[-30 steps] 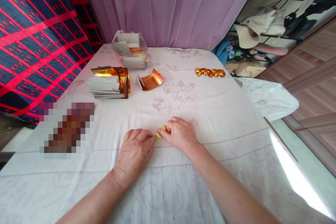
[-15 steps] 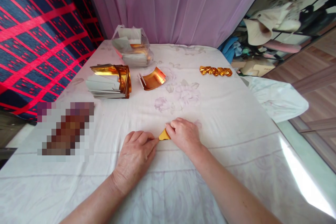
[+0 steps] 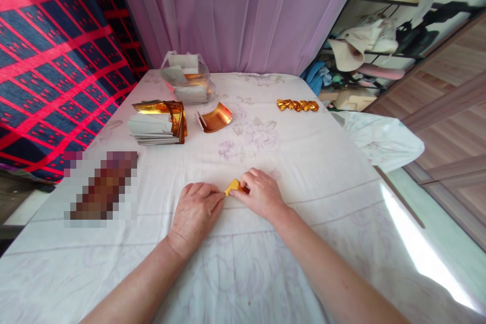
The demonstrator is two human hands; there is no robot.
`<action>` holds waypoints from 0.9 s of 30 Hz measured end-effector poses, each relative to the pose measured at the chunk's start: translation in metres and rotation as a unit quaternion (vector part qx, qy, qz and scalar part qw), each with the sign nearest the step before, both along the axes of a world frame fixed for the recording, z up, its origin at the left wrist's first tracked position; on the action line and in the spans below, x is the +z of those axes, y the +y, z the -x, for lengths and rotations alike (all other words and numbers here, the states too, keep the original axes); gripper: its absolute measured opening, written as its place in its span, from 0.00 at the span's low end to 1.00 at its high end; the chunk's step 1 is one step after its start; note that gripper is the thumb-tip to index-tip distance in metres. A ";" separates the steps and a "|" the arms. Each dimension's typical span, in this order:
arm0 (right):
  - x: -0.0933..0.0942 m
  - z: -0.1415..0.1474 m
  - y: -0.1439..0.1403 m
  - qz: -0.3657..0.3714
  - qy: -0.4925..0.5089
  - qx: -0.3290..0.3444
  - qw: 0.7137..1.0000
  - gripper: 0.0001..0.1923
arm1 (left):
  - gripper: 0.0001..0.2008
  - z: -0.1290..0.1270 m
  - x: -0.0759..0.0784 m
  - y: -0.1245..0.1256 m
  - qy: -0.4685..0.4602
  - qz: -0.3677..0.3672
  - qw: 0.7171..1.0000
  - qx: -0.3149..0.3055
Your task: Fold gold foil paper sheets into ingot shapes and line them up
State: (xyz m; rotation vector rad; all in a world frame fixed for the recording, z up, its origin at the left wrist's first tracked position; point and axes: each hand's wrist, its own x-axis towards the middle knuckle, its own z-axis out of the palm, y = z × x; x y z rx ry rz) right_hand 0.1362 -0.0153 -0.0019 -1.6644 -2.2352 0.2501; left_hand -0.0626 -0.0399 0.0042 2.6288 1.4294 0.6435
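Note:
A small folded piece of gold paper [image 3: 232,187] lies on the white flowered cloth [image 3: 304,162] between my two hands. My left hand [image 3: 195,210] rests palm down on the cloth with its fingertips pinching the paper's left corner. My right hand [image 3: 260,193] holds the paper's right side, and most of the piece is hidden under its fingers. Both forearms reach in from the bottom edge of the view.
A stack of gold and white sheets [image 3: 157,121] sits far left, a curled gold sheet [image 3: 215,117] beside it, and a clear plastic bag of sheets [image 3: 186,78] behind. A row of folded gold pieces [image 3: 297,105] lies far right. A blurred patch [image 3: 100,187] is at left.
The gold piece shows as a small triangle between the fingertips where a second ago only a sliver showed. Both hands stay in the same spot; the camera has shifted slightly.

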 end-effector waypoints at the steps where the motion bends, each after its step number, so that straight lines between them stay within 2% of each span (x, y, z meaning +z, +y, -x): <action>1: 0.000 -0.001 0.000 0.003 0.005 0.004 1.000 0.14 | 0.08 0.000 0.000 0.000 0.001 0.000 1.000 0.001; 10: -0.007 -0.026 -0.006 0.003 0.070 0.015 0.997 0.01 | 0.08 0.001 -0.001 0.002 -0.008 0.023 1.000 0.015; 13: -0.013 -0.031 -0.009 -0.031 0.106 0.052 0.993 0.06 | 0.08 0.001 -0.003 0.004 -0.025 0.039 0.999 0.020; 15: -0.015 -0.032 -0.011 -0.045 0.109 0.066 0.991 0.05 | 0.07 0.001 -0.004 0.006 -0.032 0.052 0.998 0.023; 19: -0.014 -0.031 -0.013 -0.049 0.091 0.072 0.992 0.07 | 0.07 -0.001 -0.001 0.007 -0.024 0.077 0.996 0.037; 27: -0.013 -0.028 -0.012 -0.062 0.071 0.077 0.993 0.04 | 0.08 -0.007 0.007 0.011 0.027 0.089 0.994 0.063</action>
